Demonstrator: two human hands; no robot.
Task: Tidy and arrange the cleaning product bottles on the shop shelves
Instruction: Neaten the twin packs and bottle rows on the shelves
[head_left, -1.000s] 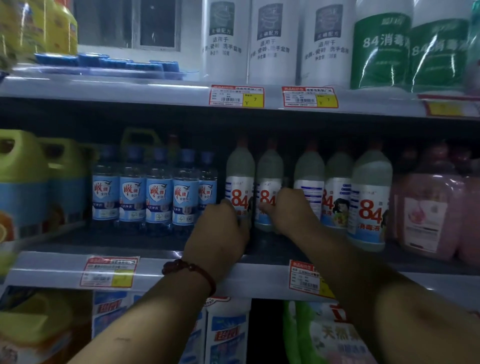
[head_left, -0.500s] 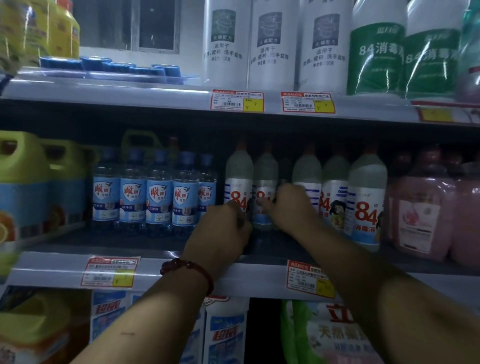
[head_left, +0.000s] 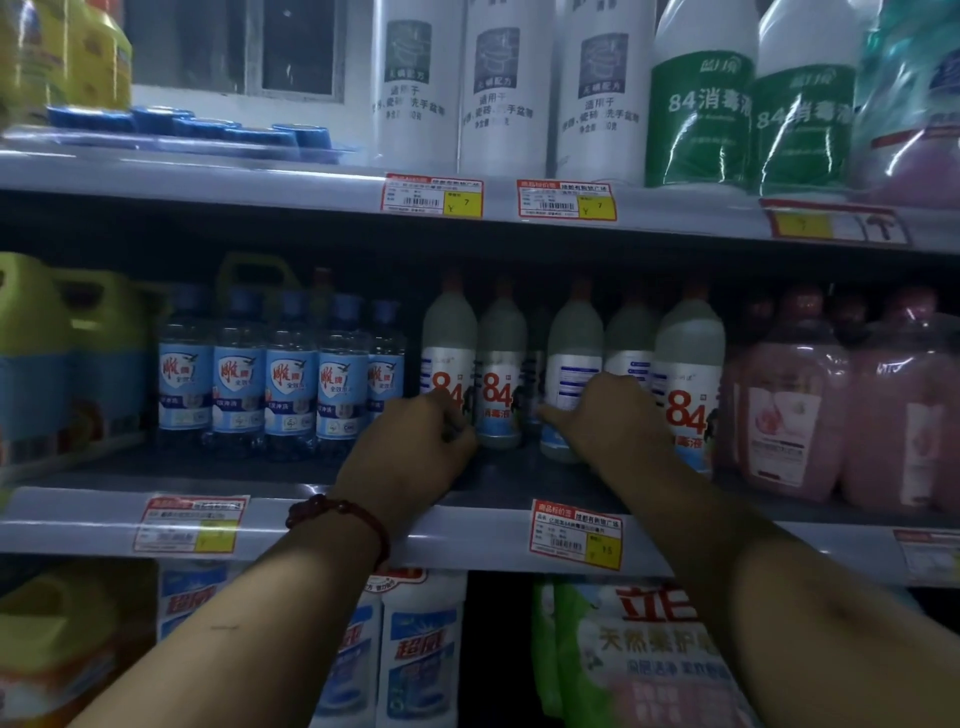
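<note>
Several white "84" disinfectant bottles stand in a row on the middle shelf (head_left: 498, 488). My left hand (head_left: 415, 447), a red bead bracelet on its wrist, grips the lower part of the leftmost 84 bottle (head_left: 449, 338). The second 84 bottle (head_left: 500, 374) stands free between my hands, its label facing out. My right hand (head_left: 608, 415) is curled round the third 84 bottle (head_left: 574, 343), which shows its back label. Another 84 bottle (head_left: 688, 364) stands just right of that hand, and one more is partly hidden behind it.
Blue-labelled clear bottles (head_left: 291, 379) and yellow jugs (head_left: 47, 353) fill the shelf to the left, pink bottles (head_left: 789, 405) to the right. The upper shelf (head_left: 260, 179) carries tall white and green-labelled bottles (head_left: 698, 114). Bottles and refill bags (head_left: 623, 649) sit below.
My right hand has shifted right, from the second 84 bottle to the third. My left hand stays on the leftmost bottle.
</note>
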